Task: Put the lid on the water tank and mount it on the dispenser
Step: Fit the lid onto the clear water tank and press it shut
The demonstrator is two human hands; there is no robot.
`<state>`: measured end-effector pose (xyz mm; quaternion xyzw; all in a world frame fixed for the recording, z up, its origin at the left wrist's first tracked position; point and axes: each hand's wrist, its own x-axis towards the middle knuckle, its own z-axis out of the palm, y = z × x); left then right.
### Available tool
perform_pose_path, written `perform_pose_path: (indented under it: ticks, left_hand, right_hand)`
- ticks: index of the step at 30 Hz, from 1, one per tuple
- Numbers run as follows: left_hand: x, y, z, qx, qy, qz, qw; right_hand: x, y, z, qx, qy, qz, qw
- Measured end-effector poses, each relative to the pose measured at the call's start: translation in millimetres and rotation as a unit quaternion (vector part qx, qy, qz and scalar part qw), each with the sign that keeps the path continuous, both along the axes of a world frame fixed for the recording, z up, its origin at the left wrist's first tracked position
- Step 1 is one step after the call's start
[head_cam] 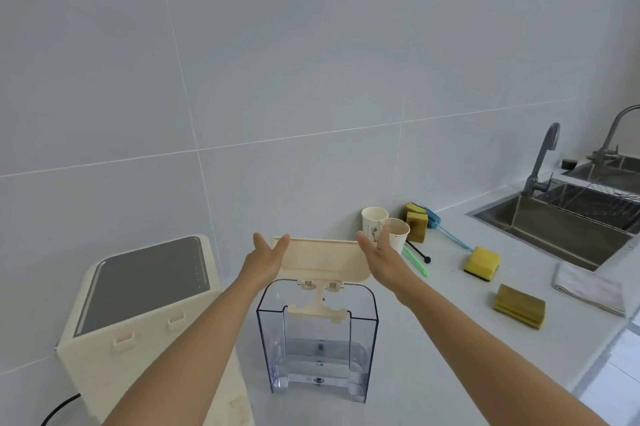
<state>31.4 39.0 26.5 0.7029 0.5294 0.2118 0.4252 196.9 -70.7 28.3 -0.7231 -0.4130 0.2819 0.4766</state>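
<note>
A clear plastic water tank (317, 339) stands upright on the white counter in front of me. Above its far rim I hold the cream lid (322, 257) between both palms, tilted up, its underside facing me and its hinge piece hanging down into the tank's opening. My left hand (266, 257) presses on the lid's left end and my right hand (381, 257) on its right end, fingers stretched out. The cream dispenser (145, 318) with a dark glossy top stands to the left of the tank, with small hooks on the side that faces the tank.
Two paper cups (384, 229) stand by the wall behind the lid. Yellow sponges (482, 263), a brush and a folded cloth (588, 287) lie on the counter to the right. A steel sink (554, 228) with a tap is at the far right. A black cable (59, 408) runs from the dispenser.
</note>
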Motion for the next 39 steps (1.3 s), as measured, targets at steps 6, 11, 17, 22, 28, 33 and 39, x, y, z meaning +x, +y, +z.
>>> perform_pose_path:
  ticks: [6, 11, 17, 22, 28, 33, 39]
  left_hand:
    - [3.2, 10.8, 2.6, 0.013, 0.028, -0.011, 0.999]
    - [4.4, 14.0, 6.3, 0.011, 0.009, 0.003, 1.0]
    - [8.4, 12.4, 6.9, 0.014, -0.016, 0.006, 1.0]
    - [2.3, 6.0, 4.3, 0.035, -0.03, 0.02, 0.999]
    - [-5.9, -5.5, -11.6, 0.069, -0.053, 0.019, 0.996]
    - [-18.1, -23.7, -25.8, 0.115, -0.07, 0.022, 0.991]
    - [-26.7, -40.7, -52.9, 0.109, -0.098, 0.045, 0.988]
  right_hand:
    - [1.5, 12.4, -1.3, -0.033, 0.04, -0.03, 0.998]
    - [1.9, 17.3, 3.4, -0.053, 0.075, -0.053, 0.994]
    - [2.2, 13.4, 6.8, -0.07, 0.085, -0.061, 0.992]
    - [-0.1, 2.9, 6.9, -0.053, 0.08, -0.07, 0.993]
    - [-10.5, -16.1, 0.5, -0.015, 0.031, -0.084, 0.996]
    - [-20.6, -28.8, -13.6, 0.009, -0.005, -0.092, 0.996]
    - [-44.2, -46.4, -29.2, 0.018, -0.032, -0.118, 0.992]
